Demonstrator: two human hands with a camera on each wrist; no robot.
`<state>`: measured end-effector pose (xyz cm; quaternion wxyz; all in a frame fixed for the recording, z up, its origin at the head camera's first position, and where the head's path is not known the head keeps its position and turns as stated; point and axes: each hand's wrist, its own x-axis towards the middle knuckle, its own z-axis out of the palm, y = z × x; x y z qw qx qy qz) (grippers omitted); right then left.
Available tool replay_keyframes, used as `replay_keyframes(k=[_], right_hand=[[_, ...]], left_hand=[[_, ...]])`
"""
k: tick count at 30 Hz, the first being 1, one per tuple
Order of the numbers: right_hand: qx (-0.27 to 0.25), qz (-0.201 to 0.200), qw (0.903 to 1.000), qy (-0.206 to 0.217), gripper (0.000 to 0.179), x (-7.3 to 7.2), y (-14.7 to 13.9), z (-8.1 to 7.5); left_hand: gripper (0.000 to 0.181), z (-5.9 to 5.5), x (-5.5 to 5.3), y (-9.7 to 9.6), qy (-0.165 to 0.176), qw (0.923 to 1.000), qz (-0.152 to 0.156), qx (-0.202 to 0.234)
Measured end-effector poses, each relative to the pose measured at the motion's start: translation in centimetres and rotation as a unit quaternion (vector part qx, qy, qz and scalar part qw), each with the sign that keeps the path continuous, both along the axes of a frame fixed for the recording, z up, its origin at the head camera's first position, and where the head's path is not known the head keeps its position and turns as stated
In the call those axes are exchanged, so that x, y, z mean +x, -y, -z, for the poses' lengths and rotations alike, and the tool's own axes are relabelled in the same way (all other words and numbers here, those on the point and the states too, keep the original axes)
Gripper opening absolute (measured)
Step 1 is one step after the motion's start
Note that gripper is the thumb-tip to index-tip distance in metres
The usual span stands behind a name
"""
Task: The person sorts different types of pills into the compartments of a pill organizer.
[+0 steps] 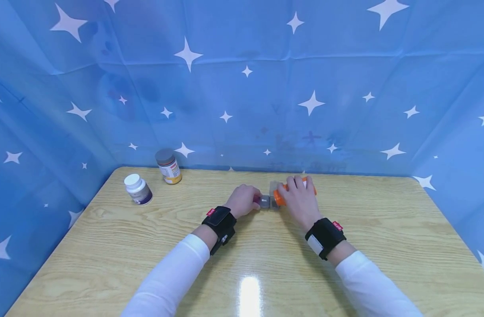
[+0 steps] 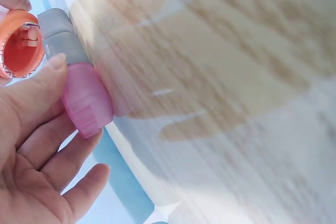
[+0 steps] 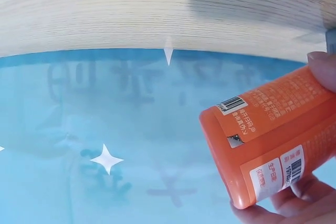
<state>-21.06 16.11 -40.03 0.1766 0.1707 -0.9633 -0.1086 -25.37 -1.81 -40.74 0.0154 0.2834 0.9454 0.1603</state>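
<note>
My left hand (image 1: pixel 243 200) pinches a small pill organizer (image 1: pixel 264 201) between thumb and fingers on the table. In the left wrist view its end compartment (image 2: pixel 88 98) is pink and the others grey. A clear lid (image 1: pixel 273 186) seems to stand raised behind it. My right hand (image 1: pixel 302 200) grips an orange pill bottle (image 3: pixel 262 140), tipped on its side with its mouth toward the organizer. The bottle's mouth (image 2: pixel 40 51) is uncapped, and a few pale tablets (image 2: pixel 32 37) lie inside it. Whether the organizer holds tablets is hidden.
At the table's back left stand a white-capped bottle (image 1: pixel 138 189) and a grey-capped bottle (image 1: pixel 168 166). A blue curtain with white stars (image 1: pixel 242 88) hangs along the wooden table's (image 1: pixel 384 220) far edge and both sides.
</note>
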Motion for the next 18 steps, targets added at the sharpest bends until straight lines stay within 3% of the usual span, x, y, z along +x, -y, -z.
replay_keyframes(k=[18], right_hand=[[0.049,-0.028,0.9973,-0.047,0.063,-0.35,-0.03,0.52]], left_hand=[[0.027,0.04,-0.14,0.02,0.01,0.9999,0.001,0.013]])
